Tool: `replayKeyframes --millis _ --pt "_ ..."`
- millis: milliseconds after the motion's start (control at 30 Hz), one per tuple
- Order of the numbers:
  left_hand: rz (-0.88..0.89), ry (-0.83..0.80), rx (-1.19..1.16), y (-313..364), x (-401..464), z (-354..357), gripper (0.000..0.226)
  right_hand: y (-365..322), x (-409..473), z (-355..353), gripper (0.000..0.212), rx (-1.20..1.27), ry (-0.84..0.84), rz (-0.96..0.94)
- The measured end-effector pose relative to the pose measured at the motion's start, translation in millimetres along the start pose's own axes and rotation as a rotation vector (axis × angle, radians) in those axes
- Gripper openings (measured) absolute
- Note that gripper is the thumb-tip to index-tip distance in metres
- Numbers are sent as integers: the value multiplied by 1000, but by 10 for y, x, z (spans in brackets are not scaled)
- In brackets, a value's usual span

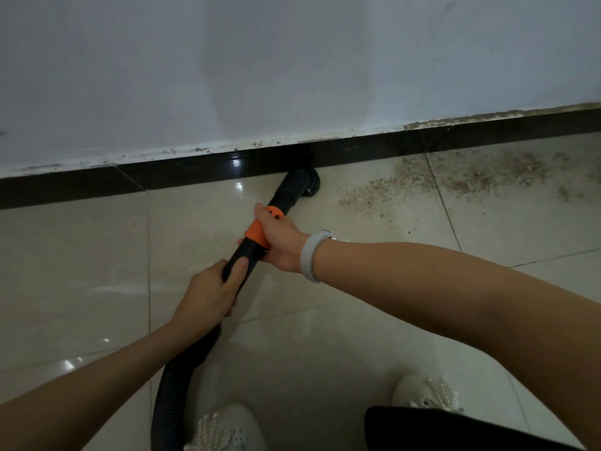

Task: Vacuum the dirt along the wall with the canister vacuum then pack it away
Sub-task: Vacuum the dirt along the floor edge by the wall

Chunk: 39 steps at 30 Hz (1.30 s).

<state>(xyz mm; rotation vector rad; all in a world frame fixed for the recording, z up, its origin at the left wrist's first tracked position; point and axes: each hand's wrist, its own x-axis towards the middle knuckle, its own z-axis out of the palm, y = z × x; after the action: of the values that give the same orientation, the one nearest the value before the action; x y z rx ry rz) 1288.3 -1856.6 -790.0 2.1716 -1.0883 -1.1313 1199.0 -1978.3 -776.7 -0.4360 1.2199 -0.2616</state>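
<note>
A black vacuum wand with an orange collar slants up towards the wall. Its round brush nozzle touches the floor against the dark skirting board. My right hand grips the orange collar, with a white band on the wrist. My left hand grips the black tube just below it. The ribbed black hose curves down to the bottom edge between my arms. Brown dirt is scattered on the tiles to the right of the nozzle. The canister is out of view.
A white wall rises above the skirting, with crumbs along its top edge at the right. Beige glossy floor tiles stretch left and towards me. My two white shoes stand at the bottom.
</note>
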Motion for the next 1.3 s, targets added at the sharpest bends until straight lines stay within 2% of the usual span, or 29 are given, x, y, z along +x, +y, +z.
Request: replayKeyframes --millis 100,367,533,700,933,1033,1133,1300 --pt "22 -48 17 110 -22 117 40 8 -33 -215 30 31 30 9" --pt "91 -152 109 405 3 303 41 -60 -96 -619 35 143 78 25" --pt "56 -37 82 520 63 320 43 -320 -87 -569 39 124 25 71" --pt "38 28 145 467 -9 196 44 -254 -114 -401 43 126 -62 78" --pt "34 -127 177 303 -321 237 40 246 -253 -558 40 186 13 87" --pt "34 -164 161 285 -327 258 39 297 -255 -603 31 214 48 85" --pt "3 -109 91 307 -257 232 41 145 -153 -505 27 170 38 86" --pt "-25 17 57 308 -151 140 42 -65 -101 -241 48 89 -54 74"
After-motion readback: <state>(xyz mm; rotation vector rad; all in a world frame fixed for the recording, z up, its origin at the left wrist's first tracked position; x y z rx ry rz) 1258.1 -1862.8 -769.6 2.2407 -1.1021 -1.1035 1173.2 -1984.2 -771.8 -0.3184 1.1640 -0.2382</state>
